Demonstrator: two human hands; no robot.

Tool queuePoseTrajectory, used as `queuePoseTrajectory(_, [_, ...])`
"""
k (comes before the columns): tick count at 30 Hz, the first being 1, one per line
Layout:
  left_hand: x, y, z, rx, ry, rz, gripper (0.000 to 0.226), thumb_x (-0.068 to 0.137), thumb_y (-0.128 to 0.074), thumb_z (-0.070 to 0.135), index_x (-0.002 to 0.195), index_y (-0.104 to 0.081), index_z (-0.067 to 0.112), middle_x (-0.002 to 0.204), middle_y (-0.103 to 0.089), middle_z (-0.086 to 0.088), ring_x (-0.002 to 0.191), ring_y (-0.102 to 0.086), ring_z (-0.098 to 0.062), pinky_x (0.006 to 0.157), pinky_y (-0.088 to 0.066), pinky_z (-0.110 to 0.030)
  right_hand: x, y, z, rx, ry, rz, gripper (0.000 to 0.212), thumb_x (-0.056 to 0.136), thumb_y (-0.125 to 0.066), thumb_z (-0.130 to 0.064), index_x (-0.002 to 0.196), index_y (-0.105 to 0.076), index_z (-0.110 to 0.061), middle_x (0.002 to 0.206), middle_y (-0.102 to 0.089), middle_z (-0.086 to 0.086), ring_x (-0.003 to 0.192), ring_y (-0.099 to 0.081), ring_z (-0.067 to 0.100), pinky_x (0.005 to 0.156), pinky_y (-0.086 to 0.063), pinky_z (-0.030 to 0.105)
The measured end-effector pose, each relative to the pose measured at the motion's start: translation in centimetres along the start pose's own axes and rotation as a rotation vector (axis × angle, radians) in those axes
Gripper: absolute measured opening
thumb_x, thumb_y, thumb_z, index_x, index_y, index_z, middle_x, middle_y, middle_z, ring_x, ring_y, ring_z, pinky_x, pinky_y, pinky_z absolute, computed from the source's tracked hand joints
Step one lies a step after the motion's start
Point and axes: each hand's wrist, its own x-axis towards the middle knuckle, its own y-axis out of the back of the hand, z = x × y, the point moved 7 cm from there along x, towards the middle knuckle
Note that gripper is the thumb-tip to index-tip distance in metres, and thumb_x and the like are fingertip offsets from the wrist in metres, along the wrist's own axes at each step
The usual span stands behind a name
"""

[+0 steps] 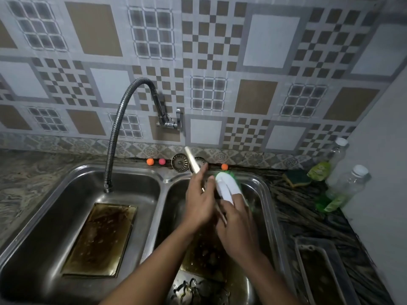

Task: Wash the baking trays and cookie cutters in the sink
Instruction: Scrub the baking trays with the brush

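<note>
Held tray (192,160): standing on edge over the right basin of the sink (164,190); thin, stiff metal, probably light and slippery when wet.
Left hand (198,201): pinching this tray near its upper rim, thumb opposing fingers; the rim is likely offering the surest hold.
Right hand (237,230): clasping the white handle of the brush (226,186).
Second tray (101,238): lying flat, stained, in the left basin.
Cookie cutters (189,287): lying low in the right basin; small, probably sharp-edged.

A home kitchen: a steel double sink (163,177) set in a stone counter (33,172), a wall tap (123,119) and patterned tiles (220,51).
</note>
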Motion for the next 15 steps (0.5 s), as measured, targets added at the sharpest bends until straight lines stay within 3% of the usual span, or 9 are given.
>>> queuePoseTrajectory(4, [-0.3, 1.7, -1.0, -0.083, 0.072, 0.145, 0.045, 0.100, -0.049, 0.026, 0.143, -0.044, 0.040, 0.145, -0.048, 0.014, 0.134, -0.044, -0.004, 0.115, -0.036, -0.036, -0.7, -0.5, -1.3, -0.092, 0.040, -0.013, 0.039, 0.084, -0.058, -0.038, 0.121, -0.061, -0.029, 0.129, -0.045, -0.005, 0.108, -0.055, 0.025, 0.084, -0.053, 0.039])
queuePoseTrajectory(7, [-0.1, 3.3, -1.5, -0.078, 0.057, 0.169, 0.065, 0.095, -0.054, 0.009, 0.142, -0.038, 0.051, 0.147, -0.047, 0.010, 0.131, -0.049, -0.006, 0.111, -0.041, -0.037, -0.6, 0.3, -1.0, 0.084, 0.005, 0.020, 0.035, 0.086, -0.052, -0.051, 0.110, -0.065, -0.030, 0.121, -0.048, -0.011, 0.091, -0.058, 0.011, 0.073, -0.054, 0.030])
queuePoseTrajectory(9, [0.3, 4.1, -1.6, -0.065, 0.035, 0.146, 0.077, 0.092, -0.056, -0.001, 0.146, -0.032, 0.048, 0.151, -0.043, 0.006, 0.134, -0.046, -0.008, 0.110, -0.042, -0.034, -0.6, 1.3, -0.1, 0.219, -0.002, 0.074, 0.018, 0.088, -0.059, -0.043, 0.097, -0.065, -0.028, 0.109, -0.049, -0.011, 0.085, -0.057, 0.004, 0.069, -0.052, 0.022])
queuePoseTrajectory(10, [0.6, 4.4, -1.7, -0.059, 0.026, 0.125, 0.076, 0.093, -0.055, -0.004, 0.149, -0.031, 0.042, 0.153, -0.039, 0.007, 0.136, -0.042, -0.008, 0.109, -0.041, -0.026, -0.7, 2.0, 0.7, 0.263, -0.018, 0.107, 0.006, 0.089, -0.062, -0.034, 0.091, -0.063, -0.028, 0.103, -0.048, -0.011, 0.084, -0.057, 0.003, 0.069, -0.050, 0.016])
queuePoseTrajectory(12, [0.7, 4.5, -1.7, -0.069, 0.039, 0.073, 0.066, 0.097, -0.050, -0.004, 0.149, -0.035, 0.032, 0.150, -0.037, 0.011, 0.135, -0.038, -0.005, 0.096, -0.042, -0.007, -1.1, 3.3, 3.1, 0.294, -0.088, 0.182, 0.009, 0.089, -0.066, -0.021, 0.084, -0.061, -0.028, 0.097, -0.050, -0.010, 0.084, -0.056, 0.003, 0.071, -0.048, 0.012])
queuePoseTrajectory(13, [0.8, 4.6, -1.9, -0.080, 0.047, 0.060, 0.059, 0.098, -0.048, -0.003, 0.147, -0.039, 0.030, 0.148, -0.040, 0.012, 0.134, -0.039, -0.004, 0.095, -0.042, -0.007, -1.4, 4.0, 4.5, 0.293, -0.135, 0.213, 0.011, 0.089, -0.066, -0.018, 0.084, -0.061, -0.027, 0.096, -0.051, -0.009, 0.085, -0.057, 0.005, 0.072, -0.050, 0.018])
queuePoseTrajectory(15, [0.8, 4.9, -3.0, -0.086, 0.072, 0.071, 0.048, 0.100, -0.047, 0.001, 0.138, -0.052, 0.030, 0.143, -0.049, 0.010, 0.133, -0.045, -0.007, 0.106, -0.042, -0.022, -2.6, 5.4, 7.2, 0.286, -0.233, 0.271, 0.012, 0.088, -0.066, -0.014, 0.087, -0.060, -0.025, 0.096, -0.055, -0.005, 0.088, -0.058, 0.013, 0.072, -0.047, 0.027])
